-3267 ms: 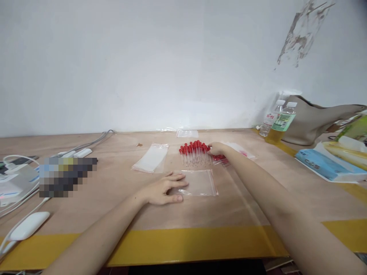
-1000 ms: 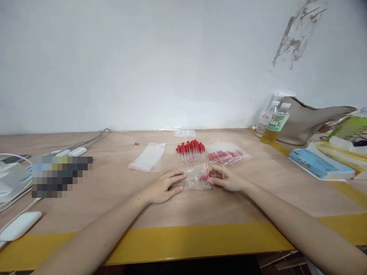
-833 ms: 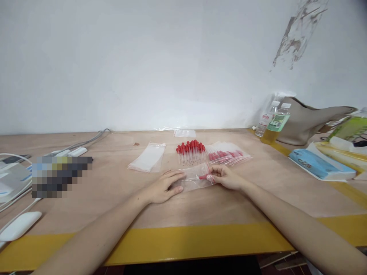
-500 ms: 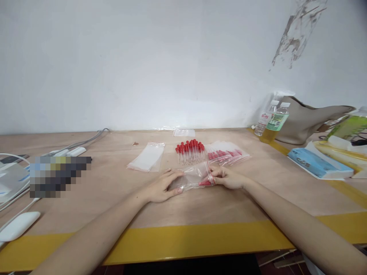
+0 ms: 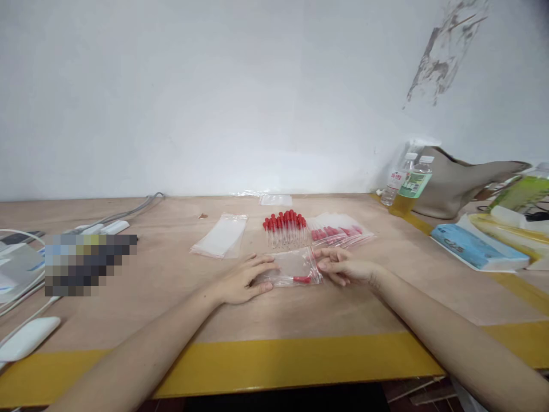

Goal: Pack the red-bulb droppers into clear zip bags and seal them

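Observation:
A small clear zip bag (image 5: 294, 269) lies flat on the wooden table (image 5: 257, 309) with one red-capped dropper (image 5: 300, 279) inside it. My left hand (image 5: 244, 280) rests on the bag's left end, thumb and fingers pressing it down. My right hand (image 5: 345, 266) lies at the bag's right edge with fingers stretched out and nothing in them. Behind the bag sits a row of loose red-capped droppers (image 5: 286, 227). To their right lies a pile of filled bags (image 5: 338, 232), and to their left a stack of empty bags (image 5: 221, 242).
Two drink bottles (image 5: 407, 180) and a beige bag (image 5: 467, 180) stand at the back right, with a blue pack (image 5: 476, 252) nearby. Cables and white devices (image 5: 30, 337) lie at the left. A yellow strip (image 5: 278, 360) marks the table's near edge.
My right hand took a dropper from the row, slid it into the bag held by my left hand, then let go. The bag has settled flat on the table.

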Tool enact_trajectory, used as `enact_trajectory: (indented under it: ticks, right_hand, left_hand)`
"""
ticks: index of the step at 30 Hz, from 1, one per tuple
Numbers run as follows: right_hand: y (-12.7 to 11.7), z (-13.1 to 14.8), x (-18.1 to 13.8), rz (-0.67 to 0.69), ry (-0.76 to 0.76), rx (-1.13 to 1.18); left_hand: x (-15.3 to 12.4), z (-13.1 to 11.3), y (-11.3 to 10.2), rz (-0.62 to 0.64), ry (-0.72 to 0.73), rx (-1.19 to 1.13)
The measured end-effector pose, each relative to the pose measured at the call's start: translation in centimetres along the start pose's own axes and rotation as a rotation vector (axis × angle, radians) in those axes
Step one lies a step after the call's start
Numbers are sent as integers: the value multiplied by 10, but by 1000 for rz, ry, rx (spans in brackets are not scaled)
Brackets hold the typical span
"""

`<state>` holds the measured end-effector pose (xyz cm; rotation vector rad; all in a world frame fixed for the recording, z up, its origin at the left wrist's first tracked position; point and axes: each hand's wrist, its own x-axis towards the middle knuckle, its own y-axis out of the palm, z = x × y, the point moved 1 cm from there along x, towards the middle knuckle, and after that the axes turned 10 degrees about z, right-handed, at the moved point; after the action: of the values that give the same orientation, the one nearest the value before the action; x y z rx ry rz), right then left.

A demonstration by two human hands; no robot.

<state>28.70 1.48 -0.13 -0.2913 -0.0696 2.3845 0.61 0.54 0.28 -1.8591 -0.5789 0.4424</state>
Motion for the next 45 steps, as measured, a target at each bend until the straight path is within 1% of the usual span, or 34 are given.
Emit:
enact_trajectory:
  ticks: [2, 6, 7, 8, 9, 12, 15, 17, 22, 26, 29, 31, 33, 34, 35, 37, 39, 42, 45]
  right_hand:
    - [-11, 3, 5, -135, 48, -78]
    - [-42, 16, 29, -588, 108, -370]
    - [-49, 19, 39, -671, 121, -456]
    - [-55, 22, 49, -742, 134, -546]
    - [-61, 23, 60, -791, 140, -577]
    - [-73, 24, 93, -876, 168, -580]
    - [-80, 20, 116, -910, 181, -536]
    - [-82, 17, 124, -906, 180, -486]
    - [-82, 16, 128, -926, 147, -315]
    - [-77, 25, 126, -949, 82, -171]
    - [-73, 33, 113, -978, -18, -96]
    - [-70, 36, 96, -1021, -99, -75]
    - [-65, 32, 73, -1049, -181, -53]
    - [-61, 28, 61, -1033, -242, -28]
    - [-56, 22, 49, -1015, -269, 2]
    - [-45, 9, 31, -965, -267, 41]
    - [-34, -3, 19, -970, -287, 78]
    - [-19, -13, 16, -990, -331, 215]
    - [-8, -14, 19, -955, -307, 390]
  left_hand:
    - [0, 1, 0, 15, -1, 3]
    - [0, 3, 0, 30, 10, -27]
    - [0, 3, 0, 25, 14, -34]
    - [0, 2, -1, 16, 22, -41]
    - [0, 1, -1, 4, 31, -48]
    - [-1, -2, -4, -24, 49, -81]
    - [-2, -4, -7, -12, 46, -120]
    - [-2, -4, -8, 6, 43, -146]
    - [-2, -1, -6, 8, 35, -154]
    - [-2, 0, -4, -6, 27, -149]
    - [-2, -1, -5, -10, 30, -149]
    - [-3, -1, -6, -17, 28, -145]
    - [-3, -2, -6, -23, 26, -140]
    - [-3, -2, -5, -25, 25, -136]
    - [-3, -2, -5, -27, 23, -132]
    - [-2, -1, -3, -36, 15, -116]
    - [-1, 0, -1, -44, 8, -97]
    - [0, 2, 2, -58, 0, -68]
    - [1, 2, 3, -69, 4, -47]
